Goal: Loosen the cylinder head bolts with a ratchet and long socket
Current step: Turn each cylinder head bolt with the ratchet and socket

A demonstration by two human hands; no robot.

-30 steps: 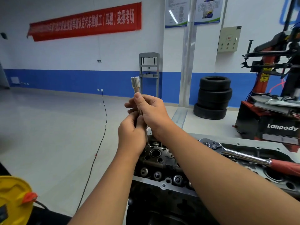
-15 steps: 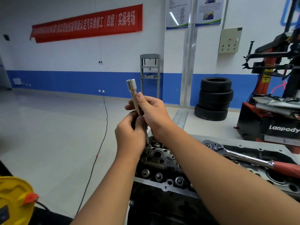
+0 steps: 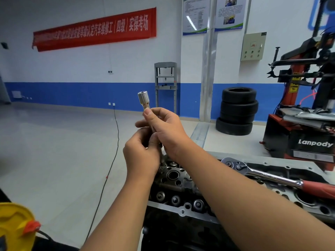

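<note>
A long silver socket on a thin shaft stands nearly upright, its knurled head above my fingers. My right hand pinches the upper shaft with thumb and fingers. My left hand grips the lower shaft just above the cylinder head. The shaft's lower tip is hidden behind my hands. Round bolt heads and valve retainers show along the cylinder head's near edge. A ratchet with a red grip lies across the cylinder head to the right, untouched.
A yellow container with an orange spout sits at the bottom left. A red tyre changer stands at the right, stacked tyres behind it. A black cable trails across the pale floor on the left.
Both hands and the socket have dropped slightly and the socket has tilted a little to the left. The ratchet has not moved.
</note>
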